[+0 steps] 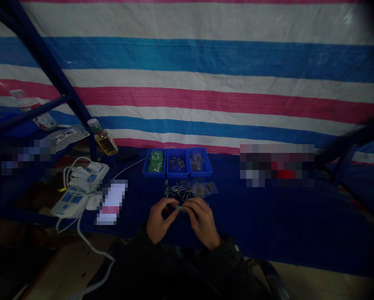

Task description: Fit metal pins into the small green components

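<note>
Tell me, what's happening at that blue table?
Someone holds a small greenish thing between the left grip and the right grip; it's too small to tell what. Just beyond lie loose metal pieces and clear packets. Behind those, three blue bins stand side by side, with things inside.

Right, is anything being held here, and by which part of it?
A greenish item, too small to identify, pinched at its left end by the left hand, at its right by the right hand.

Left grip [160, 221], right grip [203, 222], fingertips [187, 204] pinched close together, fingers [201, 206] bent, wrists [215, 243] wider apart
</note>
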